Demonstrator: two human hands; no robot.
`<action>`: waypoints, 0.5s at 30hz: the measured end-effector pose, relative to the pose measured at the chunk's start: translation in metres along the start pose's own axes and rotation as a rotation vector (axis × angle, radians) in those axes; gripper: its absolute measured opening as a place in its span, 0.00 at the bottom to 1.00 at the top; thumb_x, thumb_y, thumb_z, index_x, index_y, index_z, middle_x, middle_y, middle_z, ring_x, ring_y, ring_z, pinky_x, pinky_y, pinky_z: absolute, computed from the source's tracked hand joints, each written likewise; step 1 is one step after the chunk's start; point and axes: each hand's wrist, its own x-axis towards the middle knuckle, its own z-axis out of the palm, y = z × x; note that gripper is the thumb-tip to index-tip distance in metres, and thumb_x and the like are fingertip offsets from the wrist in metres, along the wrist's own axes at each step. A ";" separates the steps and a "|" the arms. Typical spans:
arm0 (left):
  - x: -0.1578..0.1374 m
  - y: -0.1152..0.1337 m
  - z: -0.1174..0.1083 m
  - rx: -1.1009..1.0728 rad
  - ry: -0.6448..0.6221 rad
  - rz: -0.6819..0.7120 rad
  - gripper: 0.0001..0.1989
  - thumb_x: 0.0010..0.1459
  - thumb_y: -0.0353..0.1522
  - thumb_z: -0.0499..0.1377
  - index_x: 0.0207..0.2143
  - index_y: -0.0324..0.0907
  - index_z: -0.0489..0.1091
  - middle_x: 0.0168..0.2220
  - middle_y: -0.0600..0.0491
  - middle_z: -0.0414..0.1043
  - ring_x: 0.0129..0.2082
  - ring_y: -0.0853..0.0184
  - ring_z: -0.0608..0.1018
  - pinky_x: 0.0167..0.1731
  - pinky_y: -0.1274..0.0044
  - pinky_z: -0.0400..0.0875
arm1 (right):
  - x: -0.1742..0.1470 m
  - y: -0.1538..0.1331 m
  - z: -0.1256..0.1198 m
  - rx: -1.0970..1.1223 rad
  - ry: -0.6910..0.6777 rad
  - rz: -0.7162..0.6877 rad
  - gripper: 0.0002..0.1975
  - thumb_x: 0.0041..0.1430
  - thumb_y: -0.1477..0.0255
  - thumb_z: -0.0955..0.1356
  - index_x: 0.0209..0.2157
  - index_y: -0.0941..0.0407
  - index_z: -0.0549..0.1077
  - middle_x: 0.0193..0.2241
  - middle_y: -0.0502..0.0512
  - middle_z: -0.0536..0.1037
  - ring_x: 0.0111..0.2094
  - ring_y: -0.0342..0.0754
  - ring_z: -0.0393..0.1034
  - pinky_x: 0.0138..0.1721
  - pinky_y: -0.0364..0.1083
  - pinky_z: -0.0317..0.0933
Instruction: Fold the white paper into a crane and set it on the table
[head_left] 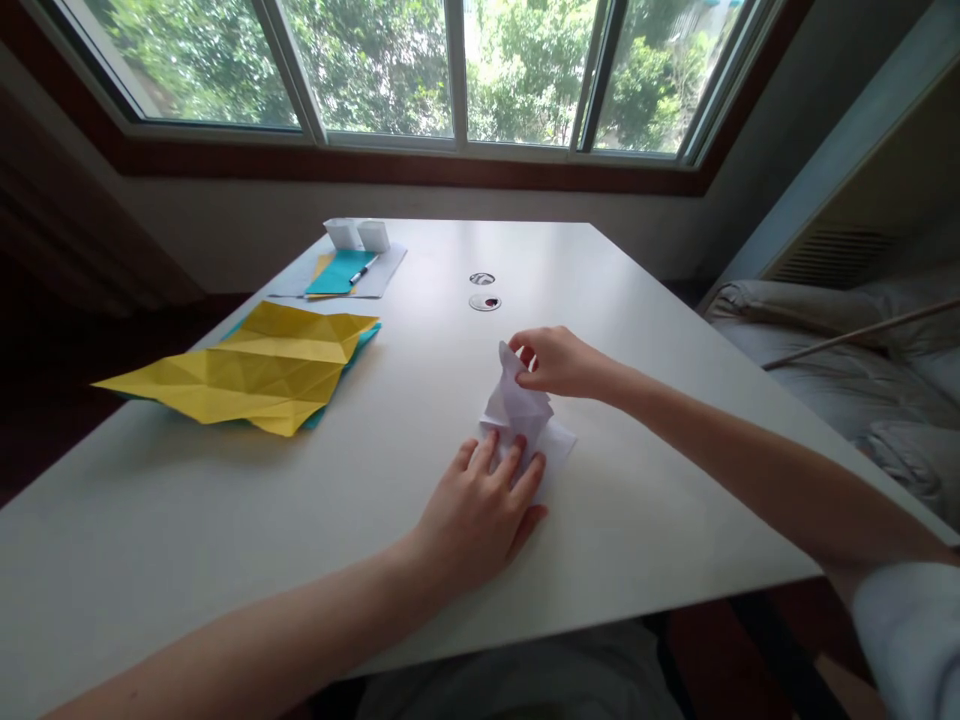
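Observation:
A partly folded sheet of white paper (pixel 525 412) lies on the white table in front of me. My left hand (pixel 487 500) rests palm down on its near part, fingers spread and pressing it to the tabletop. With thumb and fingers, my right hand (pixel 551 362) pinches the paper's far, raised tip. That upper flap stands up from the table, while a flat corner shows on the right side. The part of the paper under my left hand is hidden.
Creased yellow paper (pixel 277 365) lies over teal paper (pixel 365 343) to the left. Farther back are a teal sheet (pixel 337 272), a pen (pixel 364 269) and white folded pieces (pixel 373 236). Two round table inserts (pixel 484 302) sit mid-table. The table's near edge runs close to my body.

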 end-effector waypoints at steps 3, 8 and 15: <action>0.000 0.000 0.001 0.001 -0.008 0.001 0.24 0.63 0.40 0.40 0.56 0.40 0.57 0.57 0.41 0.59 0.56 0.47 0.60 0.50 0.58 0.55 | 0.007 -0.007 -0.001 -0.105 0.013 0.018 0.12 0.42 0.78 0.66 0.33 0.56 0.73 0.28 0.50 0.76 0.28 0.43 0.68 0.25 0.38 0.55; -0.001 -0.001 0.001 -0.012 -0.012 0.002 0.24 0.63 0.40 0.39 0.56 0.40 0.56 0.57 0.41 0.59 0.57 0.47 0.60 0.50 0.58 0.55 | 0.019 0.000 -0.004 -0.081 -0.131 -0.023 0.22 0.43 0.77 0.67 0.45 0.56 0.69 0.39 0.55 0.75 0.30 0.43 0.67 0.24 0.39 0.56; 0.000 -0.002 0.004 0.006 0.003 -0.004 0.24 0.63 0.40 0.40 0.57 0.41 0.57 0.57 0.41 0.58 0.56 0.47 0.61 0.50 0.58 0.56 | 0.039 -0.008 -0.020 -0.105 -0.388 -0.426 0.18 0.45 0.77 0.70 0.41 0.56 0.73 0.40 0.53 0.75 0.36 0.44 0.67 0.32 0.40 0.59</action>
